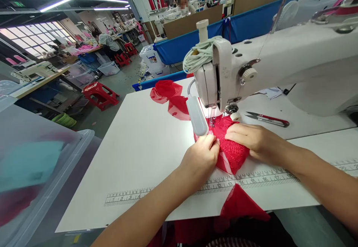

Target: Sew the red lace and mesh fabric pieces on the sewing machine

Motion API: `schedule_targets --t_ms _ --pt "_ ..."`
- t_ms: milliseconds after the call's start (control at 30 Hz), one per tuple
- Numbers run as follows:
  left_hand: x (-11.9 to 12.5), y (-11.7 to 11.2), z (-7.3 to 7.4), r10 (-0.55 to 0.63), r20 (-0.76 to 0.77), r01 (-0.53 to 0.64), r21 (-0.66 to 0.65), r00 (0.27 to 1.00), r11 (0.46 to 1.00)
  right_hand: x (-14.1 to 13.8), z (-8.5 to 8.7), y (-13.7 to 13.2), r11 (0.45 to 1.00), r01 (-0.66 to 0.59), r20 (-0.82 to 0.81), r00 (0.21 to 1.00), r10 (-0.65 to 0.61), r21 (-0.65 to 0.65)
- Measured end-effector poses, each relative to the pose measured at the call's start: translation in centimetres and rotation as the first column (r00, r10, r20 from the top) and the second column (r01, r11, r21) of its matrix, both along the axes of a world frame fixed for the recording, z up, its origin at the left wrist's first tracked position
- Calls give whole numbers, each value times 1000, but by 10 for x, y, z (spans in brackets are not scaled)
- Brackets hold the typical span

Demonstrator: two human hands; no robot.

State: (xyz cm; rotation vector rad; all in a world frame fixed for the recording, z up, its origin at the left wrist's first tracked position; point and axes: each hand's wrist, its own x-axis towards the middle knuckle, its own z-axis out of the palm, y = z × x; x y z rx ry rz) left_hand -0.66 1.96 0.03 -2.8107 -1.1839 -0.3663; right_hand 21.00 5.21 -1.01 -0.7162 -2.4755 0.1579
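Just before the presser foot [212, 122], the left hand [200, 157] pinches the red lace piece [233, 154]; the right hand [251, 137] presses it flat, fingers together; seemingly aligning the seam, which needs even feeding

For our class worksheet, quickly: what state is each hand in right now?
Left hand: closed, pinching the red lace.
Right hand: open, resting flat on it.
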Motion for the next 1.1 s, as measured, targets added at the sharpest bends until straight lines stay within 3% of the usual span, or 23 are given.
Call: schedule_targets --t_ms 167,333,700,1100 --pt "-2 -11 17 -13 17 16 -165 1000 986 -1 1 0 1000 4 15 1000 -4 -13" --pt "-8 -10 17 -30 -46 24 -113 999 993 -1 2 0 1000 6 30 1000 -5 -10" --pt "-9 -7 8 -37 -26 38 30 999 999 -1 -1 0 999 35 26 999 -35 8" --pt "-9 -1 2 -33 -51 36 58 998 998 -1 -2 3 999 49 13 999 -49 12"
